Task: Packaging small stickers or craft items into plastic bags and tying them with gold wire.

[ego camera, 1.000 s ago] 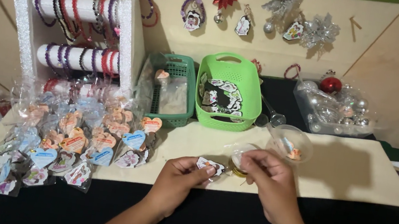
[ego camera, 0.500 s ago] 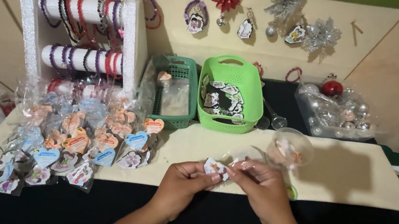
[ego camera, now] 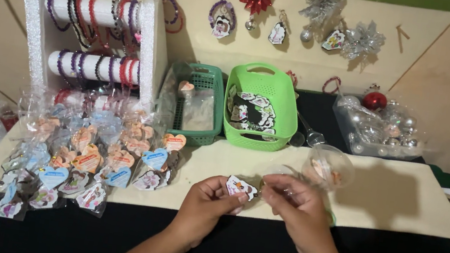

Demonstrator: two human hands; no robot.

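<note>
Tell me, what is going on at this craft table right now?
A person's left hand pinches a small flat printed charm while the right hand works at its edge, above a cream tabletop. A clear plastic half-sphere lies just beyond the right hand. Bagged heart-shaped charms are heaped to the left; a bright green plastic basket stands behind.

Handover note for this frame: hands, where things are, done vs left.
Left hand: pinches a small printed charm over the board's front edge.
Right hand: fingertips at the charm's right side; what they hold is too small to tell.
Clear round cup just behind the right hand, green basket of loose charms farther back.
Done: bagged charms piled at left.
Left: the held charm is not bagged.
</note>
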